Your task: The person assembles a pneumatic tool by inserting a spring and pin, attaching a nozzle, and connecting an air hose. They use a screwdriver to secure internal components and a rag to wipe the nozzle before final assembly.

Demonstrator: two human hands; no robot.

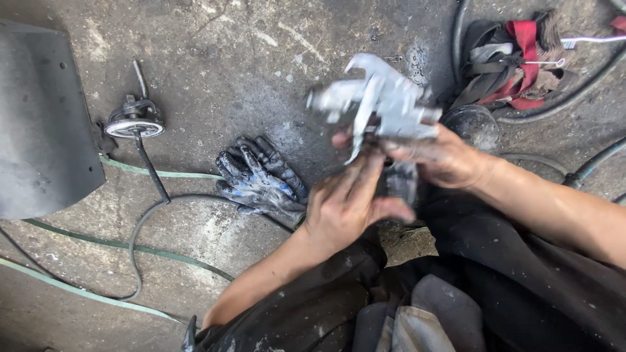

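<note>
Spray gun, silver and blurry, gripped from the right by right hand, held up over the floor. Left hand half open, fingers touching underneath. Dirty gloves lying just left. Round gauge farther left.

A workshop is indicated by the stained concrete floor, on which hoses, dirty gloves and a metal panel are strewn.
</note>
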